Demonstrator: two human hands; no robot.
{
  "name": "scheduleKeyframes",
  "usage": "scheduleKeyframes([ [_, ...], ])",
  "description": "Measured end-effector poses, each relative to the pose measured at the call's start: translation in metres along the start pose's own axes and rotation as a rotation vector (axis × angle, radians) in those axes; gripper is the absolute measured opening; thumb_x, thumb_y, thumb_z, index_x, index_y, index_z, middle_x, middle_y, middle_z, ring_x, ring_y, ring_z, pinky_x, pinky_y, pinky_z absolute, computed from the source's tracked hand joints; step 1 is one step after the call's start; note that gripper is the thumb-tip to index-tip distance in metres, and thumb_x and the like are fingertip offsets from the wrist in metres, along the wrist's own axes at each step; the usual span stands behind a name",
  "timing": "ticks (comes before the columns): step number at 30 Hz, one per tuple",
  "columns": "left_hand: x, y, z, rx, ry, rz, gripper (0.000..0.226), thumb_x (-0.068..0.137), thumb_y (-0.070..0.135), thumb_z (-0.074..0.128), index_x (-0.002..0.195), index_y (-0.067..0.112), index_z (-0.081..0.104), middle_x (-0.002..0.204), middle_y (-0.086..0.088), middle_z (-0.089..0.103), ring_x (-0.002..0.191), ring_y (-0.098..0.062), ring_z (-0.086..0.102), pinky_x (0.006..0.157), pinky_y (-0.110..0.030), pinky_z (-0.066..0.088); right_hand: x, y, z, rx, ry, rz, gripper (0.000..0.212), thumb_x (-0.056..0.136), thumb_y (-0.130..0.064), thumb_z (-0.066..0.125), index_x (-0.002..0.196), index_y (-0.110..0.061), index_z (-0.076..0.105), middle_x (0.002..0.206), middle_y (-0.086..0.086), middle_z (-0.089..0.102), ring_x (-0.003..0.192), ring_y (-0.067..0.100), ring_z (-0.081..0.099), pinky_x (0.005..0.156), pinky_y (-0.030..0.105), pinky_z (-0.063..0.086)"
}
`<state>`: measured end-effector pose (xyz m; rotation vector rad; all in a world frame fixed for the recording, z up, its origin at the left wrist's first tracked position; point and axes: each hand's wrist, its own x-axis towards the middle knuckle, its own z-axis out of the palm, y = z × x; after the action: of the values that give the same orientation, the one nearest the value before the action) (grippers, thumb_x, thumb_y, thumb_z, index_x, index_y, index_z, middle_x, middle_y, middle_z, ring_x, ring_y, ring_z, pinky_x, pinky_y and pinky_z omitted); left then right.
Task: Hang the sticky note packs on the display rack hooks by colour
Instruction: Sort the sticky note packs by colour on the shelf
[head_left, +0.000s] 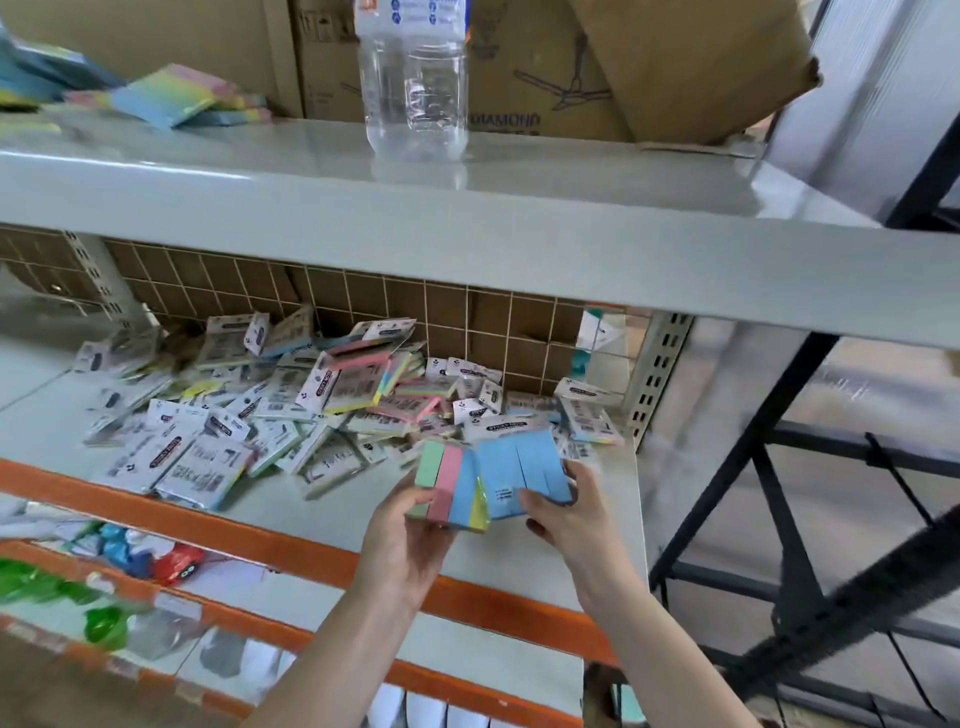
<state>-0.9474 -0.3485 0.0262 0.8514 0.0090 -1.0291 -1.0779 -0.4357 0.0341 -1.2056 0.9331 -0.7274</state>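
Note:
My left hand grips a striped pack of sticky notes in green, pink, blue and yellow. Beside it my right hand holds a blue pack with a white header card. Both packs hover over the front right of the grey middle shelf. Behind them a loose pile of sticky note packs lies across that shelf, most of them face down. More pastel packs sit on the upper shelf at the left. No rack hooks are visible.
A clear plastic bottle stands on the upper shelf before cardboard boxes. A wire grid backs the middle shelf. Orange shelf edges run below, with toys on the lower shelf. A dark metal frame stands at the right.

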Motion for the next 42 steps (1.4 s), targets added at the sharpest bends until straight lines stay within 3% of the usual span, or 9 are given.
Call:
scheduleKeyframes([
  [3, -0.007, -0.010, 0.005, -0.008, -0.047, 0.012, 0.038, 0.079, -0.006, 0.043, 0.114, -0.003, 0.057, 0.103, -0.024, 0.061, 0.090, -0.035, 0.060, 0.070, -0.040, 0.054, 0.001, 0.002, -0.012, -0.171, -0.072, 0.006, 0.016, 0.085, -0.012, 0.070, 0.095, -0.012, 0.058, 0.086, -0.002, 0.063, 0.067, 0.001, 0.058, 0.060, 0.018, 0.048],
  [7, -0.021, -0.022, 0.017, 0.109, -0.094, 0.092, 0.025, 0.074, -0.002, 0.063, 0.099, -0.004, 0.062, 0.097, -0.026, 0.065, 0.081, -0.034, 0.065, 0.062, -0.038, 0.057, 0.001, 0.007, -0.023, -0.406, -0.109, 0.053, 0.038, 0.081, -0.033, 0.074, 0.102, -0.006, 0.059, 0.096, 0.007, 0.067, 0.083, 0.017, 0.062, 0.079, 0.038, 0.054],
  [9, -0.030, -0.031, 0.024, 0.216, -0.073, 0.153, 0.006, 0.085, 0.001, 0.059, 0.091, 0.000, 0.062, 0.089, -0.019, 0.069, 0.076, -0.028, 0.068, 0.061, -0.034, 0.056, -0.001, 0.004, -0.028, -0.400, -0.152, 0.064, 0.041, 0.082, -0.036, 0.071, 0.106, -0.007, 0.057, 0.101, 0.010, 0.067, 0.083, 0.017, 0.063, 0.068, 0.028, 0.056],
  [14, -0.043, -0.049, 0.031, 0.441, -0.004, 0.259, 0.016, 0.091, 0.008, 0.055, 0.103, -0.002, 0.058, 0.086, -0.012, 0.069, 0.078, -0.024, 0.068, 0.062, -0.036, 0.056, -0.007, -0.001, -0.046, -0.297, -0.188, 0.022, 0.035, 0.088, -0.031, 0.066, 0.109, -0.006, 0.054, 0.099, 0.006, 0.064, 0.076, 0.007, 0.060, 0.047, 0.011, 0.045],
  [18, -0.050, -0.051, 0.033, 0.496, -0.020, 0.238, 0.026, 0.079, 0.012, 0.066, 0.103, 0.003, 0.061, 0.092, -0.016, 0.068, 0.083, -0.033, 0.067, 0.063, -0.038, 0.054, -0.014, -0.001, -0.062, -0.285, -0.210, -0.016, 0.028, 0.085, -0.034, 0.069, 0.099, -0.013, 0.057, 0.102, 0.009, 0.068, 0.086, 0.017, 0.067, 0.074, 0.032, 0.058],
  [22, -0.059, -0.050, 0.037, 0.562, -0.040, 0.189, 0.034, 0.075, 0.031, 0.068, 0.099, 0.007, 0.064, 0.096, -0.016, 0.071, 0.088, -0.034, 0.068, 0.075, -0.043, 0.054, -0.023, -0.003, -0.071, -0.241, -0.245, -0.027, 0.027, 0.084, -0.029, 0.072, 0.098, -0.012, 0.058, 0.094, 0.006, 0.070, 0.074, 0.008, 0.069, 0.063, 0.023, 0.056],
  [27, -0.067, -0.051, 0.042, 0.697, 0.019, 0.168, 0.043, 0.072, 0.040, 0.077, 0.098, 0.008, 0.066, 0.086, -0.015, 0.073, 0.075, -0.033, 0.071, 0.063, -0.041, 0.057, -0.030, -0.003, -0.077, -0.291, -0.159, -0.037, 0.033, 0.079, -0.037, 0.075, 0.097, -0.014, 0.059, 0.093, 0.001, 0.072, 0.081, 0.014, 0.070, 0.078, 0.038, 0.058],
  [33, -0.072, -0.042, 0.041, 0.619, 0.090, 0.194, 0.015, 0.087, 0.024, 0.067, 0.095, 0.012, 0.064, 0.064, -0.002, 0.069, 0.050, -0.017, 0.064, 0.046, -0.023, 0.048, -0.047, -0.016, -0.089, -0.066, -0.137, -0.024, 0.035, 0.078, -0.028, 0.076, 0.107, -0.021, 0.058, 0.104, -0.004, 0.072, 0.095, 0.014, 0.069, 0.086, 0.042, 0.056],
  [42, -0.094, -0.031, 0.031, 0.624, 0.026, 0.248, 0.018, 0.085, 0.018, 0.067, 0.101, 0.009, 0.067, 0.085, -0.009, 0.073, 0.069, -0.024, 0.068, 0.060, -0.028, 0.051, -0.089, -0.023, -0.099, -0.095, -0.127, -0.026, 0.032, 0.083, 0.003, 0.067, 0.103, -0.019, 0.056, 0.101, 0.002, 0.070, 0.090, 0.015, 0.069, 0.076, 0.032, 0.056],
])
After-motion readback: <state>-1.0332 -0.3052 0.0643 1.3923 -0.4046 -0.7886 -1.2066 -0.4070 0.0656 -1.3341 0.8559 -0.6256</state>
